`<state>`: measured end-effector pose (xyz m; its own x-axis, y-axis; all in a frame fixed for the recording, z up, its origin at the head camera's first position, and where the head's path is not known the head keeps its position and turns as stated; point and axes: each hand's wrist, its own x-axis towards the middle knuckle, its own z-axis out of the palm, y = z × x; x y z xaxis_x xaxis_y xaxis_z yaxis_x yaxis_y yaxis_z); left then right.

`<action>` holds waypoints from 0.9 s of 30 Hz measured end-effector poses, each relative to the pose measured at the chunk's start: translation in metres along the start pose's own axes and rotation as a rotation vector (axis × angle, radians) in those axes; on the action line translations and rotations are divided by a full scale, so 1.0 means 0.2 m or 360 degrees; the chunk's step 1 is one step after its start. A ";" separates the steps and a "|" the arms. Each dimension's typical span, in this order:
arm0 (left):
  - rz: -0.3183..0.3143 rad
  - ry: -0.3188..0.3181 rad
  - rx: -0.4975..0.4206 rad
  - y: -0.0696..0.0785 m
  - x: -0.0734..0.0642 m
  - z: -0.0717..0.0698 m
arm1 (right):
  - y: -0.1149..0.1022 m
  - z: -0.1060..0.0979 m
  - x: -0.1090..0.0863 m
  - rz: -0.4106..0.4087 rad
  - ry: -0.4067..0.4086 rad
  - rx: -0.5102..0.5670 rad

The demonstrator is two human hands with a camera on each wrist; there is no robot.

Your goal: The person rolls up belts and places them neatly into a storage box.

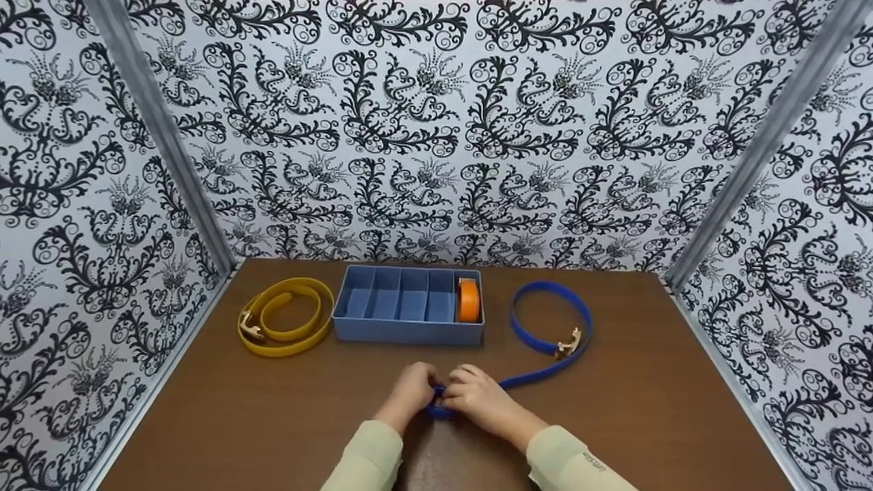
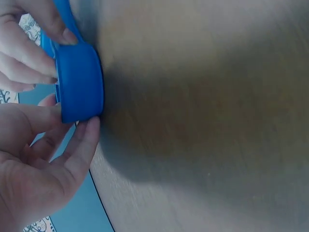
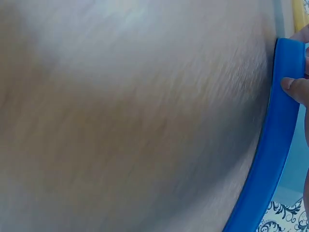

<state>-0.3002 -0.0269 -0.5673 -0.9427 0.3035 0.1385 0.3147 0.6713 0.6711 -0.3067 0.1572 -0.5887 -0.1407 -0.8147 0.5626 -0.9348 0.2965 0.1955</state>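
A blue belt [image 1: 545, 372] lies on the table, its gold buckle [image 1: 568, 343] at the right in a wide loop. Its near end is bent into a small roll [image 2: 79, 82] standing on edge between my hands. My left hand [image 1: 412, 390] pinches one side of that roll, fingertips low at its edge in the left wrist view. From the other side my right hand [image 1: 479, 400] grips the strap, thumb pressed on its outer face in the right wrist view. The inside of the roll is mostly hidden by fingers.
Behind my hands stands a blue-grey divided box [image 1: 409, 332]; a rolled orange belt [image 1: 468, 301] fills its rightmost compartment. To the left lies a loosely coiled yellow belt [image 1: 281, 350] with a gold buckle [image 1: 252, 328]. Patterned walls [image 1: 430, 136] enclose the brown table [image 1: 648, 409].
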 end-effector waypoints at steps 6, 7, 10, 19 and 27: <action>-0.0076 0.0003 -0.0045 0.00 -0.02 0.02 | -0.02 0.01 0.01 0.0041 -0.0014 -0.0038; -0.0104 0.0008 -0.0070 0.00 -0.02 0.03 | -0.03 0.01 0.01 0.0067 -0.0024 -0.0042; -0.0208 0.0063 -0.0144 0.01 -0.03 0.03 | -0.04 0.00 0.02 0.0154 -0.0040 -0.0058; -0.0224 0.0133 -0.0086 0.03 -0.01 0.06 | -0.05 0.00 0.04 0.0260 -0.0150 -0.0031; -0.0026 0.0102 0.0016 0.03 0.01 0.04 | -0.02 -0.04 -0.01 0.0194 -0.0282 0.0020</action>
<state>-0.2986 -0.0177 -0.5690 -0.9527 0.2490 0.1743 0.3003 0.6826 0.6663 -0.2994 0.1611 -0.5835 -0.3069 -0.8485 0.4311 -0.9112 0.3927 0.1244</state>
